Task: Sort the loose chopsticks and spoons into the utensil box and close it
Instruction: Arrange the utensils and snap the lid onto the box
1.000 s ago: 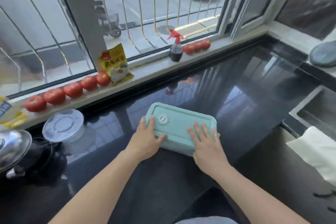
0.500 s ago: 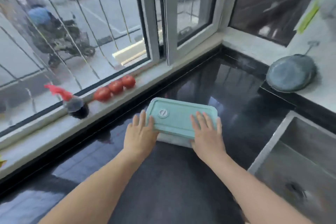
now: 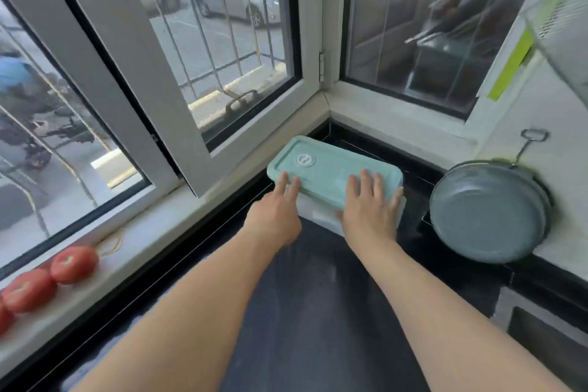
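Observation:
The utensil box (image 3: 331, 169) has a mint-green lid with a round white vent, and the lid is down on its pale base. It stands in the far corner of the black countertop (image 3: 318, 312), under the window. My left hand (image 3: 273, 216) holds the box's near left end, with two fingers on the lid's edge. My right hand (image 3: 369, 204) lies spread on the lid's near right part, its thumb down the front side. No loose chopsticks or spoons are in sight.
A grey round pan (image 3: 486, 213) leans against the right wall, close to the box. An open window sash (image 3: 178, 99) hangs over the sill just left of the box. Tomatoes (image 3: 73, 264) line the sill at the left. A sink edge (image 3: 541, 337) shows at the lower right.
Both hands have taken the closed box rightwards along the counter into the corner. The view has swung right, so the spray bottle and most tomatoes are out of frame.

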The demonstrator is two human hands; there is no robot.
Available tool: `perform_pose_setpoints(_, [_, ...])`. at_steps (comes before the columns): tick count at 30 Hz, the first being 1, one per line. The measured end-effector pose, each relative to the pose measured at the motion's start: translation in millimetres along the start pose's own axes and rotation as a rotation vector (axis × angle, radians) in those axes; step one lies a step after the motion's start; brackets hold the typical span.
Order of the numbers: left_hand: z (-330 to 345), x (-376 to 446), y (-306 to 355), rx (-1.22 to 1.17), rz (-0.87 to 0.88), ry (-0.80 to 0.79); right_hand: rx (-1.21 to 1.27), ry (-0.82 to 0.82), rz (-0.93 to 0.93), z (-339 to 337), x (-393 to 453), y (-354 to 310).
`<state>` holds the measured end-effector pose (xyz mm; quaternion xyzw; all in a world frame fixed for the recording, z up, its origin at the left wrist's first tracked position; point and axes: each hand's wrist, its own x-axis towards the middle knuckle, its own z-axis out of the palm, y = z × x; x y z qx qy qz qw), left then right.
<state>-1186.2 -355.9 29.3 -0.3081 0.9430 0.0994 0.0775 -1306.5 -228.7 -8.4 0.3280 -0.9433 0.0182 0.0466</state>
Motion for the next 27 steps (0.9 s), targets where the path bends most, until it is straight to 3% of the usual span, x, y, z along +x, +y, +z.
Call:
perform_pose_setpoints(8, [-13.8, 138.2, 20.5, 0.001, 0.014, 0.058, 0.007, 0.071, 0.074, 13.2, 118.3, 18.7])
perform_pose_setpoints(15, [-23.7, 195.2, 36.1, 0.067, 0.063, 0.024, -0.013, 0.069, 0.149, 26.5, 168.0, 29.5])
perform_pose_setpoints(20, [-43.8, 175.0, 33.5, 0.106, 0.055, -0.052, -0.024, 0.035, 0.167, 19.4, 167.1, 26.2])
perform_pose_setpoints(27, [-90.6, 48.2, -25.7, 0.143, 0.020, 0.095, 0.034, -0.143, 0.114, -34.3, 149.4, 6.6])
